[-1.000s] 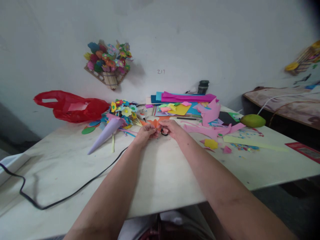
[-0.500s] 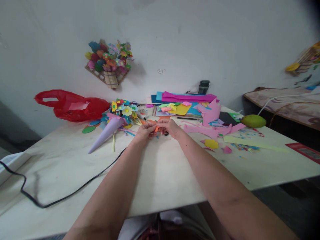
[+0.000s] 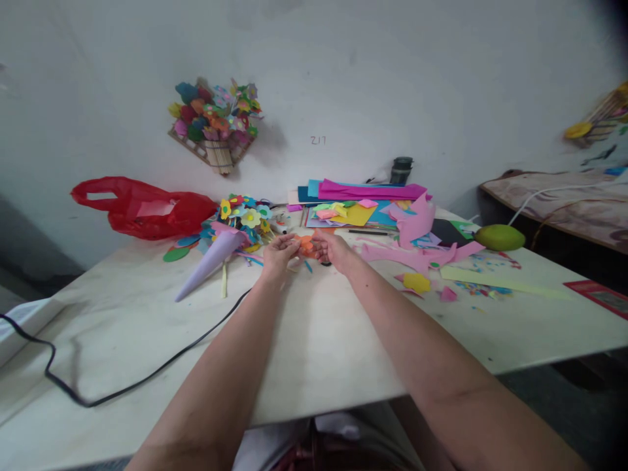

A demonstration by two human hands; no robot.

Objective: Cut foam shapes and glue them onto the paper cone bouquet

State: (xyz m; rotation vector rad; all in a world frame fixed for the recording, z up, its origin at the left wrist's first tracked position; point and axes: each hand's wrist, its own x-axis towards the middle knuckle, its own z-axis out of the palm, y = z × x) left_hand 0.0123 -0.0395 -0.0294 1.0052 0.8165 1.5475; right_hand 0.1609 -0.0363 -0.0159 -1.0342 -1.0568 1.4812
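My left hand (image 3: 280, 252) and my right hand (image 3: 332, 250) meet over the far middle of the pale table (image 3: 304, 340). Both pinch a small orange foam piece (image 3: 307, 246) between their fingertips, held just above the tabletop. Under my right hand a black loop shows, perhaps a scissors handle (image 3: 324, 263). Left of my hands lies a lilac paper cone (image 3: 209, 263) filled with foam flowers (image 3: 245, 216).
Stacked coloured foam sheets (image 3: 363, 196) and pink offcuts (image 3: 417, 226) cover the far right of the table, beside a green mango (image 3: 499, 237). A red plastic bag (image 3: 142, 208) lies far left. A black cable (image 3: 147, 376) runs across the near left. A flower basket (image 3: 213, 121) hangs on the wall.
The orange piece was spread flat between my hands; it is now bunched small between my fingertips and lifted slightly. My hands stayed in the same place.
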